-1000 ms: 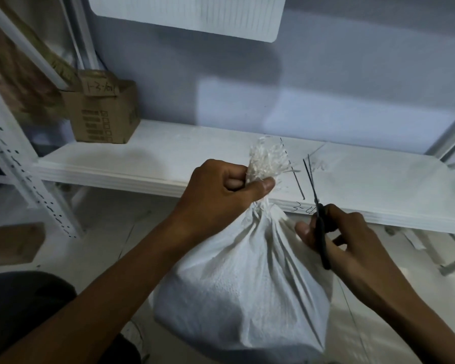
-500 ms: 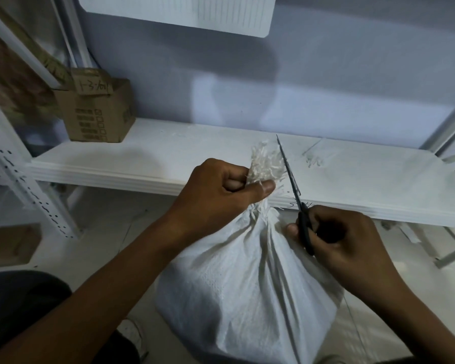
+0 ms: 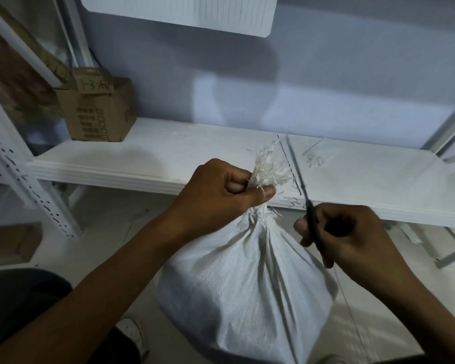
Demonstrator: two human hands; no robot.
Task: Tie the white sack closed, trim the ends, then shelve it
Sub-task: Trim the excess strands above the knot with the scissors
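So the white sack stands upright in front of the shelf edge, long axis vertical, neck pointing up. It's woven plastic, crinkly, and pleated where it gathers. The left hand is fisted tight round the neck, with the frayed tuft of loose white strands sticking out above the thumb. The right hand is curled round the black-handled scissors. Their thin blades aim up and away just right of the tuft, too blurry to tell if they're parted. A cardboard box sits on the shelf's far left.
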